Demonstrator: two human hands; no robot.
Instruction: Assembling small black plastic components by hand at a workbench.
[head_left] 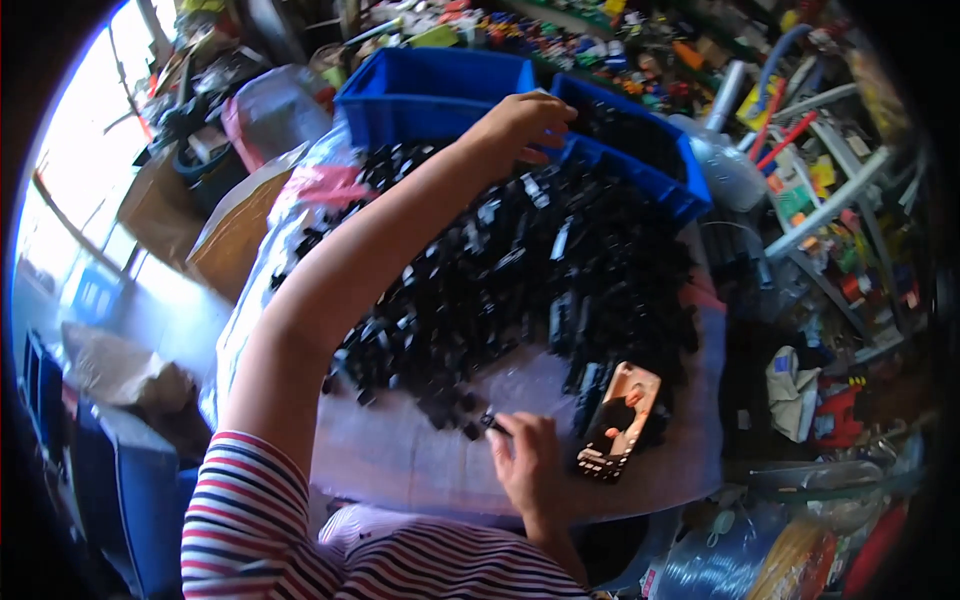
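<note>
My left arm stretches far across the table. At its end my left hand [532, 124] hangs over the near left edge of the right blue bin [640, 160], fingers apart, with nothing visible in them. Small black parts lie inside that bin. Close to my body, my right hand [530, 462] pinches a small black plastic part [494, 424] between thumb and fingers, just above the table. Beyond it spreads a large heap of similar black parts [470, 290], some with shiny faces. The exact shape of the held part is too small to tell.
A second blue bin [435, 118] stands at the back left. A phone with its screen lit [620, 425] lies to the right of my right hand. Cardboard boxes [240, 225] stand left of the table; metal tubing [830, 200] and cluttered shelves fill the right.
</note>
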